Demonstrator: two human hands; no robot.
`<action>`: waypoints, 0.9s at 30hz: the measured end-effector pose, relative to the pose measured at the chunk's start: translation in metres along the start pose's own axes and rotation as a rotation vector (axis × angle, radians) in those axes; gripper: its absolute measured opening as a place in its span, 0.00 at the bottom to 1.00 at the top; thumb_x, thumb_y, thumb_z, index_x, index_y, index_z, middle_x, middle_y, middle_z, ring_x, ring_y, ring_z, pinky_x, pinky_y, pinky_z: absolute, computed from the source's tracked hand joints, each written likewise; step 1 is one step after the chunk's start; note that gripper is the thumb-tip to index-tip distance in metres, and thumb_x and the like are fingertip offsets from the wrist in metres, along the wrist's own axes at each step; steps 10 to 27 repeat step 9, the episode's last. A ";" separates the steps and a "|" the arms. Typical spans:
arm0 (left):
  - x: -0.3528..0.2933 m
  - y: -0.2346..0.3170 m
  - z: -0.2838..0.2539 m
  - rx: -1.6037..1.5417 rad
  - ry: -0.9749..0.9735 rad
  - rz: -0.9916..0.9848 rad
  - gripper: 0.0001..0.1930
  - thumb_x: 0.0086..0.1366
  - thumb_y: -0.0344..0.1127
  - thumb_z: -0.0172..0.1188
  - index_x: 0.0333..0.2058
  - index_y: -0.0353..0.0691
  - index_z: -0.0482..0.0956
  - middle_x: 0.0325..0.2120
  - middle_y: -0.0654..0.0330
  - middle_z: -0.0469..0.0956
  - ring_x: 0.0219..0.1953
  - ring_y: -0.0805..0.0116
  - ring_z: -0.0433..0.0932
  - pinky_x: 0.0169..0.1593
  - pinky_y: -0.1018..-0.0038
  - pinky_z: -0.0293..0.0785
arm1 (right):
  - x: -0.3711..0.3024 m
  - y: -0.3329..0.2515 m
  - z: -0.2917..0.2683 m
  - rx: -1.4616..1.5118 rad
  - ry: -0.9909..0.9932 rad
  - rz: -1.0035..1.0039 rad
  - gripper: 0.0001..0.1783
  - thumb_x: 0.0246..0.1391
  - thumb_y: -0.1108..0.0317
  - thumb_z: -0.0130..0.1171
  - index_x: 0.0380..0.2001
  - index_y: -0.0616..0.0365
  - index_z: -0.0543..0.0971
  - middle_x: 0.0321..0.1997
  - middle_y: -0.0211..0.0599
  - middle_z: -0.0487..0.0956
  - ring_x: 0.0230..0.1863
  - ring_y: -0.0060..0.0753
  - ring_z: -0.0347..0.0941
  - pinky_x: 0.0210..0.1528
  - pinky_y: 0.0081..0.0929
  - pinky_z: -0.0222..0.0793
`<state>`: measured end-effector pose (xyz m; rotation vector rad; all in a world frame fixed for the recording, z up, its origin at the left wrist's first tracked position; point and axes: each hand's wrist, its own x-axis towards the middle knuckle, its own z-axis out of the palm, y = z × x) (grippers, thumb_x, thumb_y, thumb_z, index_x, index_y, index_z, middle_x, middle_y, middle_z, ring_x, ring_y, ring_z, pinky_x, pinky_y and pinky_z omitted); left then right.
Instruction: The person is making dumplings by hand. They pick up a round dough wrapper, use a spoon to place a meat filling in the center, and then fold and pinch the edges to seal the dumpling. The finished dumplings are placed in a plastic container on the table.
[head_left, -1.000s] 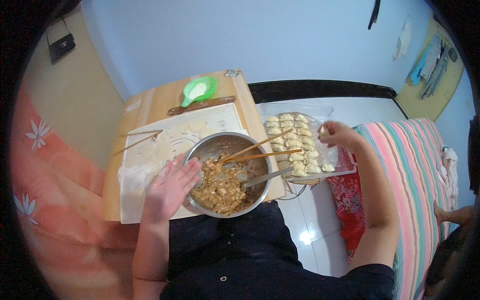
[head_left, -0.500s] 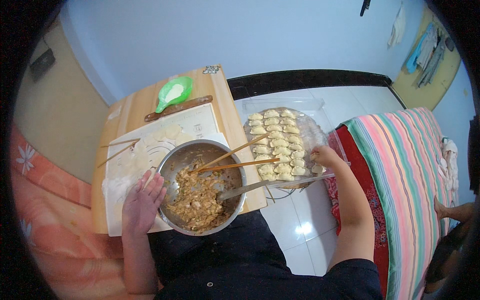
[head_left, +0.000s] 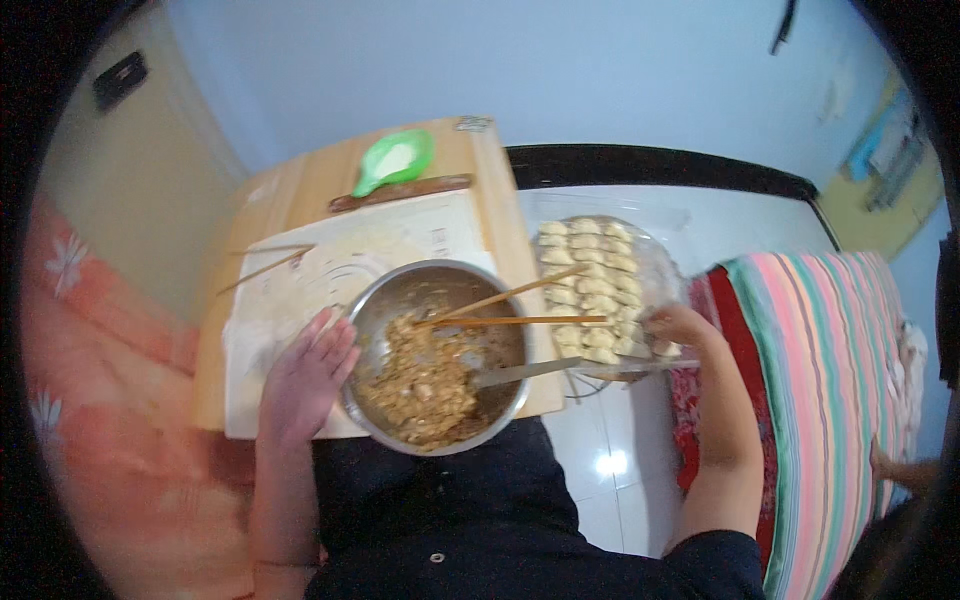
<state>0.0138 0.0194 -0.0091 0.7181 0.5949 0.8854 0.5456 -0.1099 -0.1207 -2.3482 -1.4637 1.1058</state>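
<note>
My left hand (head_left: 312, 378) rests against the left side of a steel bowl (head_left: 521, 375), fingers stretched out and flat. A pale edge, perhaps dough, shows by its fingertips, too blurred to name. The bowl holds a chunky minced filling (head_left: 425, 390); a pair of chopsticks (head_left: 540, 320) and a metal-handled utensil (head_left: 530, 371) lean in it. At the right, my right hand (head_left: 680, 328) reaches over a clear tray, its fingers bent together round a pale dumpling, mostly hidden. Another dumpling (head_left: 667, 349) lies just below them. Rows of folded dumplings (head_left: 590, 285) fill the tray's left part.
Left of the bowl, a floured white mat (head_left: 255, 370) covers part of a wooden table (head_left: 300, 225). A rolling pin (head_left: 400, 192), a green scoop of flour (head_left: 395, 160) and thin sticks (head_left: 265, 268) lie there. A striped bed cover (head_left: 830, 400) borders the right; another person's hand (head_left: 882, 462) rests on it.
The whole view has shifted, so table, bowl and tray appear further right. My left hand stays beside the bowl and my right hand stays over the tray's right part.
</note>
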 end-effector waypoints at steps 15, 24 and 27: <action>0.000 0.073 -0.082 0.726 0.277 0.217 0.28 0.63 0.43 0.52 0.58 0.38 0.58 0.52 0.57 0.66 0.52 0.63 0.66 0.57 0.68 0.61 | -0.022 -0.037 0.009 -0.143 0.453 -0.137 0.20 0.47 0.67 0.56 0.45 0.59 0.74 0.51 0.50 0.71 0.56 0.43 0.65 0.59 0.39 0.57; 0.000 0.073 -0.082 0.726 0.277 0.217 0.28 0.63 0.43 0.52 0.58 0.38 0.58 0.52 0.57 0.66 0.52 0.63 0.66 0.57 0.68 0.61 | -0.022 -0.037 0.009 -0.143 0.453 -0.137 0.20 0.47 0.67 0.56 0.45 0.59 0.74 0.51 0.50 0.71 0.56 0.43 0.65 0.59 0.39 0.57; 0.000 0.073 -0.082 0.726 0.277 0.217 0.28 0.63 0.43 0.52 0.58 0.38 0.58 0.52 0.57 0.66 0.52 0.63 0.66 0.57 0.68 0.61 | -0.022 -0.037 0.009 -0.143 0.453 -0.137 0.20 0.47 0.67 0.56 0.45 0.59 0.74 0.51 0.50 0.71 0.56 0.43 0.65 0.59 0.39 0.57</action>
